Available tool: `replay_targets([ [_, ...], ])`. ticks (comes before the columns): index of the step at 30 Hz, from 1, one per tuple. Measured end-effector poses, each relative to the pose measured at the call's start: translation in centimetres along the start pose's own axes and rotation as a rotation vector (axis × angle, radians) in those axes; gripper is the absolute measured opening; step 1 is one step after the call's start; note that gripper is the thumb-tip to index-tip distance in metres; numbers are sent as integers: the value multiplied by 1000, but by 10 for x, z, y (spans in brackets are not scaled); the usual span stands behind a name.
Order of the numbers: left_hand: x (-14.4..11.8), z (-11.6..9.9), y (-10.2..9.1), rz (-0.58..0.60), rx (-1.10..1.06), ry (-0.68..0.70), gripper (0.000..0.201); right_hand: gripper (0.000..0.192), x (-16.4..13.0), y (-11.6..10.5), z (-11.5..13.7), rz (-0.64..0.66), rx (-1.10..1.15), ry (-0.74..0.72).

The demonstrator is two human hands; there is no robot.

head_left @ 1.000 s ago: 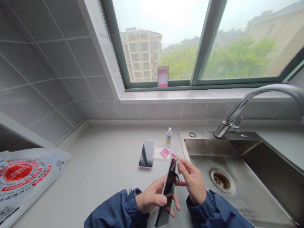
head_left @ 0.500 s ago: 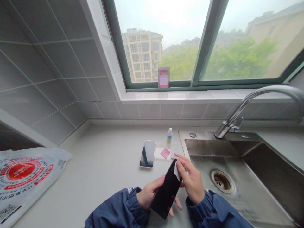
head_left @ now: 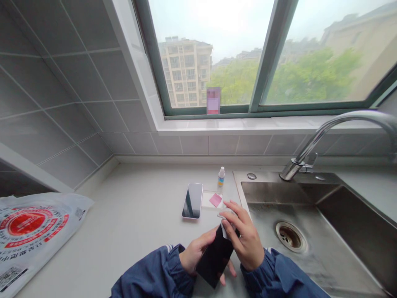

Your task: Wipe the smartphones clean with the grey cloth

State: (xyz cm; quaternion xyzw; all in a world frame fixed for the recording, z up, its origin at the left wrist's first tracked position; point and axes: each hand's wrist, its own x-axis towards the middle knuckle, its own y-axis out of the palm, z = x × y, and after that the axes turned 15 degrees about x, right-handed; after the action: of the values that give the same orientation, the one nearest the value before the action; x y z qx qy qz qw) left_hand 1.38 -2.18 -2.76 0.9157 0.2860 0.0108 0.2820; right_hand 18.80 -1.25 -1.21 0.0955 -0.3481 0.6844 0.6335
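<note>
The left hand [head_left: 196, 251] clamps its fingers on the black phone [head_left: 214, 261] over the near worktop [head_left: 149, 211]; the right hand [head_left: 246, 240] pinches the white wipe [head_left: 223, 232] against it. A hard rub could lever it loose.

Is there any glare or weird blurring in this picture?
Head view: the sky is bleached nearly white; the phone on the counter shows reflections; the held black slab is very dark; the pinkish patch at the window is pixelated.

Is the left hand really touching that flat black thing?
Touching. The head view shows the left hand holding the flat black thing, thumb along one edge, fingertips poking out past the other.
</note>
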Motion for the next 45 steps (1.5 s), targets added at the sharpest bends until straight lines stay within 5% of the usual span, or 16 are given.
replay_targets([
  [8, 0, 2, -6, -38, -4, 19, 59, 32, -6, 6, 8, 168, -209, -77],
  [21, -1, -8, -1, -52, 29, 118, 54, 50, -5, 2, -8, 27, -216, 14],
  [29, 1, -6, -6, -58, -65, 167, 60, 36, 1, -5, -6, -107, -152, 31],
  [45, 1, -2, -3, 40, -57, 85, 64, 38, -2, -3, -3, -73, 61, 9],
])
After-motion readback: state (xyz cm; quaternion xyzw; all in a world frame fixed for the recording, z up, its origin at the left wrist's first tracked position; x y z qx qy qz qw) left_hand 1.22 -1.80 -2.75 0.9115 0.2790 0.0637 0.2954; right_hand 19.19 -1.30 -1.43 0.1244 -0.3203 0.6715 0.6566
